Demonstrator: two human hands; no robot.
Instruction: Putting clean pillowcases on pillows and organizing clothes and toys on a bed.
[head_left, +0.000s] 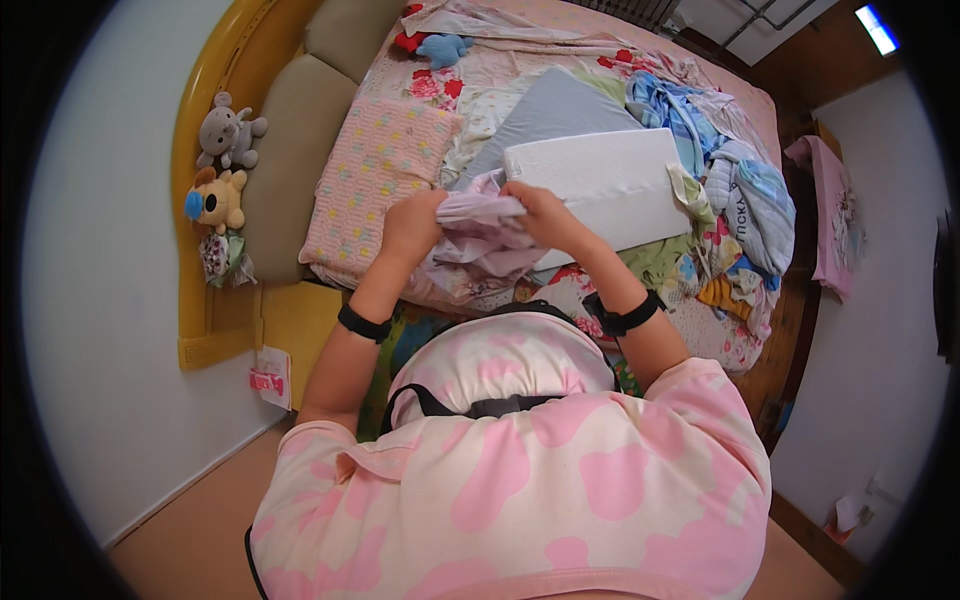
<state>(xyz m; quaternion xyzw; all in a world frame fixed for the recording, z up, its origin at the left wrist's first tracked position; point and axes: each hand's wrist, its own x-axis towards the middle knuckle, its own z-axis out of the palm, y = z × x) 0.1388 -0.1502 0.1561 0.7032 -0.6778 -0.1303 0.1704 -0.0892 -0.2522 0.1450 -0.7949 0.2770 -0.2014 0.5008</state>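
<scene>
A bunched piece of pale lilac fabric (487, 244) is stretched between my two hands over the near edge of the bed. My left hand (414, 225) grips its left end, and my right hand (541, 214) has hold of the right end. Loose folds hang below onto the floral bedding. Just beyond my right hand lies a white rectangular foam pillow (600, 184), partly on top of a grey flat pad (566, 109). Left of my left hand is a folded pink quilted pillow (382, 172) with a small pattern. My fingertips are partly hidden in the cloth.
Crumpled clothes (750, 202) and a blue plaid cloth (667, 112) lie along the bed's right side. Plush toys (231, 133) sit on the yellow headboard (202, 90) at left. A blue plush toy (444, 51) rests at the far side. A yellow cabinet (289, 322) stands near my left forearm.
</scene>
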